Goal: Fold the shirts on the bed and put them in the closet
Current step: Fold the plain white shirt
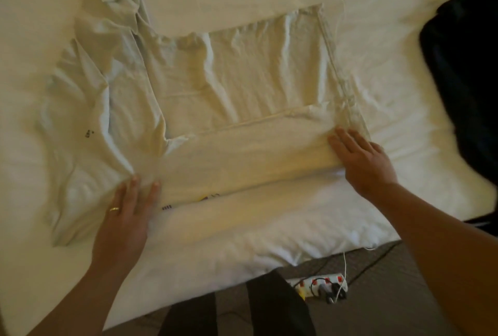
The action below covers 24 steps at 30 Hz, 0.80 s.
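A: Where's the shirt (215,87)?

B: Spread on the bed (390,71) in front of the person, pale against pale sheets. Its near edge is turned over into a long band across the front, and the far left part is rumpled and bunched.

A: And the hands?

B: Both lie flat on that band. The left hand (126,211), with a ring (114,209) on it, presses the left end with straight fingers; the right hand (361,158) presses the right end, fingers spread and straight. Neither pinches cloth.

A: So how should this fold go?

B: I'd say smooth outward from the middle so the crease runs even, and keep both ends level before folding again. The left side needs flattening first, or the wrinkles will get locked into the fold.

A: Is there a second shirt under it?

B: Hard to say; cloth and sheet are nearly one colour, so the shirt's edges blur. A dark garment (463,71) lies well apart at the right.

A: Anything to mind?

B: A power strip (318,286) sits on the floor by the bed's foot, worth stepping round on the way to the closet.
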Tool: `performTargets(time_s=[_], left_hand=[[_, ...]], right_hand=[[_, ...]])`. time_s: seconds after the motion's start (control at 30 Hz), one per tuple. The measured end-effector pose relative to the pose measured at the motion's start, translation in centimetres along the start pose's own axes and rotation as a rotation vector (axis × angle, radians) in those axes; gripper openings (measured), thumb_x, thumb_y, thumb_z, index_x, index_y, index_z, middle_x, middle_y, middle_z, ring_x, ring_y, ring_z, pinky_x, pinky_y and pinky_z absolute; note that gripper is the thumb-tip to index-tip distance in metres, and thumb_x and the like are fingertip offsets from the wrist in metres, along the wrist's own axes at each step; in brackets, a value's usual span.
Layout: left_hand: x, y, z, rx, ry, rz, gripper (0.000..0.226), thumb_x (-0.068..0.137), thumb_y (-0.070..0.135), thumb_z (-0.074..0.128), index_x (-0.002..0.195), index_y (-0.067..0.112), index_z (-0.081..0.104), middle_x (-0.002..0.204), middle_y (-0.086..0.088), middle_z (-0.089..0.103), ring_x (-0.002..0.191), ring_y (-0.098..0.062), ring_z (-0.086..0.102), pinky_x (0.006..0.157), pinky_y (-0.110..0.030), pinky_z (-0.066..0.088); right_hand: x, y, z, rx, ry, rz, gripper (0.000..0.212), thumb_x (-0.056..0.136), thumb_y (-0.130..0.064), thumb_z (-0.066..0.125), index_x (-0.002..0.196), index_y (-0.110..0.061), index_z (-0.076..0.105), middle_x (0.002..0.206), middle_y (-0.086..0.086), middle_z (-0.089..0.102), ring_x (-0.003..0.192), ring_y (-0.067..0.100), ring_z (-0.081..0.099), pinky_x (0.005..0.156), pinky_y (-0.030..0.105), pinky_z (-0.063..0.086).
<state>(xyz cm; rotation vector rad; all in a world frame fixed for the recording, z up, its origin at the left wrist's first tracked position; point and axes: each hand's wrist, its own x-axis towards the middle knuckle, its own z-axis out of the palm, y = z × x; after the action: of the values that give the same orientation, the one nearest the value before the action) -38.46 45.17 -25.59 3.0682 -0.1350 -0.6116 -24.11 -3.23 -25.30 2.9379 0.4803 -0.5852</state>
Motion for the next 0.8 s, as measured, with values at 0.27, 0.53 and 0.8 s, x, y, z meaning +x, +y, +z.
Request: performTargets(time_s=[0.27, 0.53, 0.8], left_hand=[[0.9, 0.2, -1.8, -0.09, 0.034, -0.097, 0.07, 0.081, 0.041, 0.041, 0.143, 0.014, 0.055, 0.15, -0.022, 0.045, 0.128, -0.046, 0.051, 0.095, -0.061, 0.042], [4.1, -3.8, -2.5, -0.212, 0.243, -0.339, 0.048, 0.087, 0.041, 0.047, 0.12, 0.01, 0.064, 0.117, -0.015, 0.059, 0.1, -0.039, 0.059, 0.079, -0.05, 0.047], [5.1, -9.5, -2.6, -0.402, 0.121, -0.499, 0.032, 0.091, 0.041, 0.054, 0.11, 0.015, 0.058, 0.108, -0.015, 0.054, 0.093, -0.042, 0.057, 0.069, -0.048, 0.05]], right_hand=[[0.4, -5.1, -2.7, 0.079, 0.009, 0.079, 0.065, 0.076, -0.033, 0.05, 0.137, -0.013, 0.054, 0.156, 0.015, 0.039, 0.142, 0.036, 0.036, 0.109, 0.054, 0.034], [6.8, -21.2, -4.9, 0.397, 0.269, -0.173, 0.029, 0.082, -0.016, 0.051, 0.1, -0.007, 0.072, 0.103, 0.009, 0.067, 0.091, 0.032, 0.061, 0.077, 0.043, 0.051], [15.9, -33.1, -12.0, 0.48, -0.025, -0.142, 0.032, 0.096, -0.019, 0.047, 0.122, -0.017, 0.065, 0.117, 0.002, 0.066, 0.107, 0.025, 0.062, 0.09, 0.043, 0.053]])
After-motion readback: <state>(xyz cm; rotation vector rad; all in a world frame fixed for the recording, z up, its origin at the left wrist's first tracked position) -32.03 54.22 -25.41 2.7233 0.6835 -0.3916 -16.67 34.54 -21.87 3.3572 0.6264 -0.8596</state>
